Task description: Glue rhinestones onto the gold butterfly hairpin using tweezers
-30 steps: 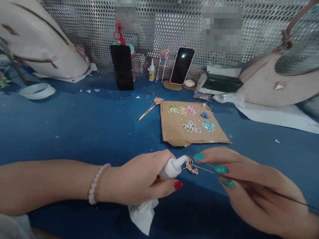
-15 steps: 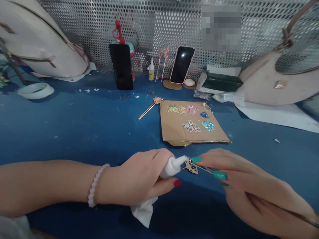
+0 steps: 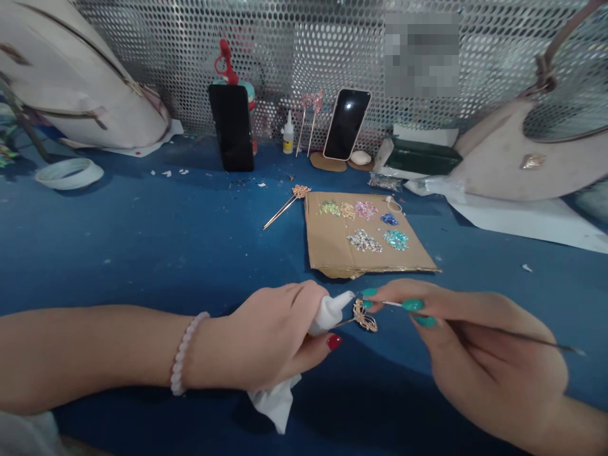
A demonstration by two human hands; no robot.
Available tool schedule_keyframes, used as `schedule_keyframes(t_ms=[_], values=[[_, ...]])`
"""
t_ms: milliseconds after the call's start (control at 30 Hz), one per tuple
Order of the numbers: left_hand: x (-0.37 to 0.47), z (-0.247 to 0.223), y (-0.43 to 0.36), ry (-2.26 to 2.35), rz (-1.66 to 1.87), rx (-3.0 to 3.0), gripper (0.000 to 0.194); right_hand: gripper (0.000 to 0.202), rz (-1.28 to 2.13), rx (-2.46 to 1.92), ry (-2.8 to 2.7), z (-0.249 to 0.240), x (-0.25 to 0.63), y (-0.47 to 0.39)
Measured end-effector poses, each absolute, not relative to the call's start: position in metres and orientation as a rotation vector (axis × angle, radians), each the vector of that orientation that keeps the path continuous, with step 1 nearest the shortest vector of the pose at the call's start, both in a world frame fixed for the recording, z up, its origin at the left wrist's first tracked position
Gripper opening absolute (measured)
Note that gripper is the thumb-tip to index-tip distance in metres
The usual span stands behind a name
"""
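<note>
My left hand is closed around a white-capped glue bottle, its nozzle pointing right. A white tissue hangs below that palm. A gold hairpin with an openwork, butterfly-like head sits just right of the bottle; its stem runs back into my left hand, where the grip is hidden. My right hand pinches a thin stick-like tool with a dark shaft and a silvery front part. Its tip is close to the nozzle, above the hairpin head; I cannot tell whether they touch.
Ahead lies a cardboard sheet with several small piles of coloured chips. Another gold hairpin rests beside it. Behind stand two phones, another glue bottle and pink-topped sticks. Bags flank the blue table; a tape roll lies left.
My right hand has turned and raised slightly, bringing the tool's tip up from the hairpin head to near the nozzle. The bottle has shifted slightly left; the hairpin stays about where it was.
</note>
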State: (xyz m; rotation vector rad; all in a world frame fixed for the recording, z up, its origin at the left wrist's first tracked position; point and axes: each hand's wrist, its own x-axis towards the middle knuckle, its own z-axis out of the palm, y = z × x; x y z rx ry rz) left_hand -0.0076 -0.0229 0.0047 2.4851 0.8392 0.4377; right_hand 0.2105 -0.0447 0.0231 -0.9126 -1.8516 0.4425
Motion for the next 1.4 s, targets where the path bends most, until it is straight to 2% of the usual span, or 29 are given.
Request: schedule_keyframes(t_ms=[100,300,500,633,733,867,967,1200,1400], values=[[-0.009,0.002,-0.023,0.801,0.466,2.481,0.011,0.020,0.588,-0.964,-1.729,0.021,0.208,-0.043],[-0.011,-0.003,-0.022,0.790,0.457,2.444,0.011,0.003,1.161,-0.927,-1.394,0.017,0.206,-0.035],[-0.011,-0.003,-0.021,0.777,0.477,2.400,0.012,0.003,1.669,-0.916,-0.949,0.016,0.205,-0.031],[-0.011,-0.002,-0.021,0.793,0.465,2.372,0.015,0.002,1.806,-0.873,-0.863,0.015,0.206,-0.029],[-0.011,0.001,-0.020,0.800,0.450,2.377,0.015,0.004,1.722,-0.842,-0.959,0.015,0.209,-0.026],[-0.011,0.004,-0.018,0.777,0.465,2.438,0.010,0.007,1.442,-0.828,-1.234,0.012,0.215,-0.023],[-0.012,0.003,-0.019,0.716,0.540,2.554,0.010,0.011,1.196,-0.772,-1.551,0.010,0.220,-0.026],[-0.013,0.000,-0.021,0.578,0.599,2.889,0.016,0.019,0.887,-0.712,-2.337,0.024,0.216,-0.042],[-0.011,0.001,-0.021,0.498,0.629,3.004,0.017,0.017,0.687,-0.788,-2.456,0.034,0.208,-0.042]])
